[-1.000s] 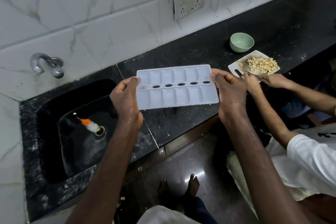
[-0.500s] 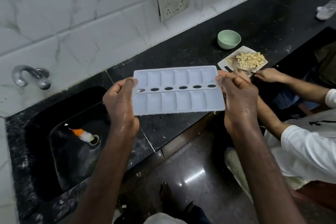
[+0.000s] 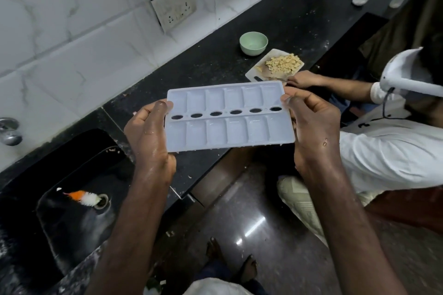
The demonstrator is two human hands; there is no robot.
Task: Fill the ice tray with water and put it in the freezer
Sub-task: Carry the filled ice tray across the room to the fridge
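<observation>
gripping the ice tray (image 3: 230,117) by both ends, left hand (image 3: 148,136) and right hand (image 3: 314,132), perhaps filled

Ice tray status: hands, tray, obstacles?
Left hand, right hand grip white plastic ice tray by its ends. Held over black counter edge. Person in white shirt close right.

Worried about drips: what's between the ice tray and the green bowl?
Head view: only bare black counter lies between the ice tray and the green bowl; the board of chopped pieces sits to the right of that stretch.
</observation>
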